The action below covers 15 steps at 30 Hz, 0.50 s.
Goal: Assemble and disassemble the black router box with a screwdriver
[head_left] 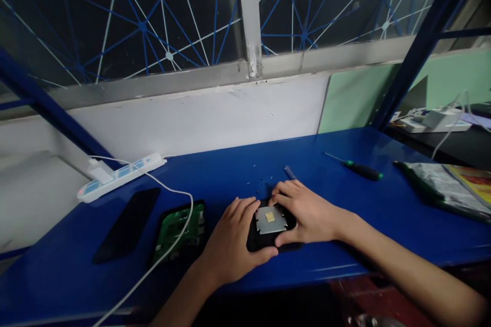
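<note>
1. Closest up, a rounded black plastic casing is being held at the front part of the glossy blue tabletop (238, 171). Whether it's fully rested there can't be told.
2. That black plastic casing (256, 243) is gripped from both sides: its left side by the left hand (236, 237), its right by the right hand (301, 212), fingers on the far side, thumbs near.
3. Between them, a silver metal plate (264, 225) with a square gold patch (270, 217) is left exposed. Could get smudged or bent if pressed by a stray thumb, tbh.
4. Just left, a green circuit board in a black shell (172, 242) is crossed by a thin white cable (180, 193). If the cable got tugged, the board could be dragged or scratched.
5. Slightly farther back, tiny loose bits (262, 179) are scattered. Easily lost if brushed by a sleeve or knuckle.
6. Farther right, a black-and-green screwdriver (362, 170) is parked; could be rolled if bumped.
</note>
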Each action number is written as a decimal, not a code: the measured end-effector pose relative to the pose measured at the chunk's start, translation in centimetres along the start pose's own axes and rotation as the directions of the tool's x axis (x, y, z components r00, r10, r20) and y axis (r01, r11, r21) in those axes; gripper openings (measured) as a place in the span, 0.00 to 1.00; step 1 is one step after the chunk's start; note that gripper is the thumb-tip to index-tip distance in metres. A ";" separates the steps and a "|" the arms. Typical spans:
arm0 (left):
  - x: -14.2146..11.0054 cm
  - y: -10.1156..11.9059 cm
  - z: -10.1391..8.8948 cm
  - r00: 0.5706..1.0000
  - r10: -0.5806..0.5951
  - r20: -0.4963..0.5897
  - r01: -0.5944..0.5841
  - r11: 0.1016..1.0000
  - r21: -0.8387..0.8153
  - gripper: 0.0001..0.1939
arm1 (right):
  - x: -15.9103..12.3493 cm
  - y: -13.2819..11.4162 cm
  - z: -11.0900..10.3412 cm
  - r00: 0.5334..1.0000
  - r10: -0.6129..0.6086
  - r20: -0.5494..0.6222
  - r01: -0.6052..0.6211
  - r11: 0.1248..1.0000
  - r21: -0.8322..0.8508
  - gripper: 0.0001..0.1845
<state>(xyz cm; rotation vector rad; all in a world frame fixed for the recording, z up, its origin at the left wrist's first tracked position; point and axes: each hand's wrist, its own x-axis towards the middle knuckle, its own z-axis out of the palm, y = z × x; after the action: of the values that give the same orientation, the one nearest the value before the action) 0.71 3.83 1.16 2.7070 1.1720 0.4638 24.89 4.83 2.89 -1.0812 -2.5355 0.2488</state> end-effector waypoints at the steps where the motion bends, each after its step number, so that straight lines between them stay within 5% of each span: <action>1: 0.0 0.0 0.0 1.000 -0.004 0.007 0.004 1.000 -0.001 0.43 | -0.1 0.0 0.2 1.000 0.009 0.009 -0.009 1.000 0.001 0.36; 7: 0.0 0.0 -0.2 0.999 -0.019 0.036 0.019 1.000 -0.005 0.44 | 0.0 -0.3 0.1 0.999 0.049 0.000 -0.049 0.998 0.035 0.26; 15: -0.2 -0.2 -0.1 0.999 -0.033 -0.028 0.031 0.998 -0.054 0.46 | 0.0 -0.1 0.3 0.984 -0.021 -0.175 0.026 0.999 0.029 0.28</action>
<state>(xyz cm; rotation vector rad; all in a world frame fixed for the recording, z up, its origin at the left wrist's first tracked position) 0.36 3.83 1.16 2.6406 1.1905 0.5242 24.72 4.76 2.69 -1.0140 -2.3790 0.1779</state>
